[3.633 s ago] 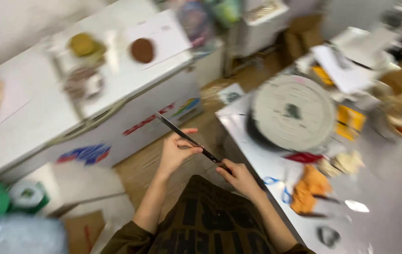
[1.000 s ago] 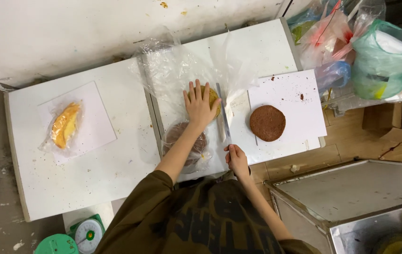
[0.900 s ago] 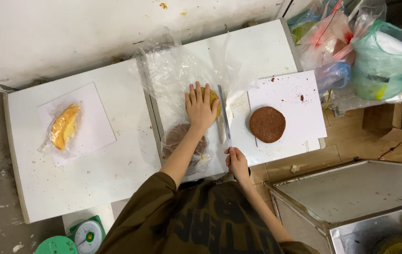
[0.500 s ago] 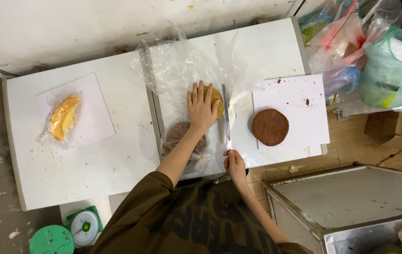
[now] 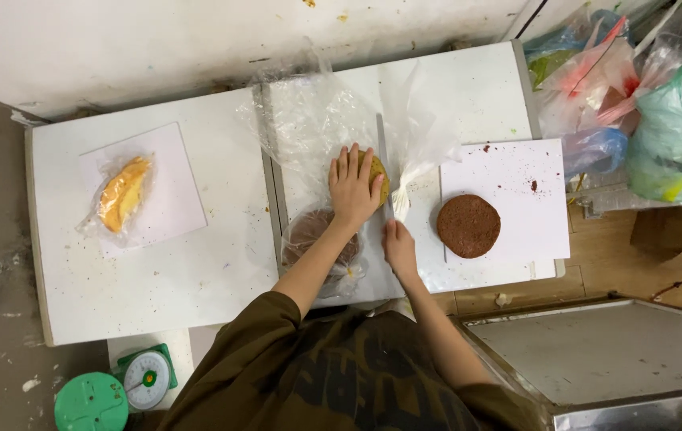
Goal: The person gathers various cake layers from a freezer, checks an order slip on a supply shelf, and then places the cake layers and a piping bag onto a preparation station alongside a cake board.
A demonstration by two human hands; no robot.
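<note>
Head view: left hand [image 5: 354, 187] lies flat, fingers spread, on the yellow cake [image 5: 377, 177]; right hand [image 5: 399, 247] has its grip closed round the long knife [image 5: 383, 164].

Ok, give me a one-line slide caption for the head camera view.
Left hand presses a yellow cake round while the right hand holds a long knife beside it.

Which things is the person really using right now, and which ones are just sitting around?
In use:
left hand, pressing flat on the yellow cake
right hand, holding the long knife beside the cake
clear plastic wrap under the cake

Lying about:
brown cake round on white paper
wrapped yellow piece
wrapped brown cake
green scale
plastic bags
</note>
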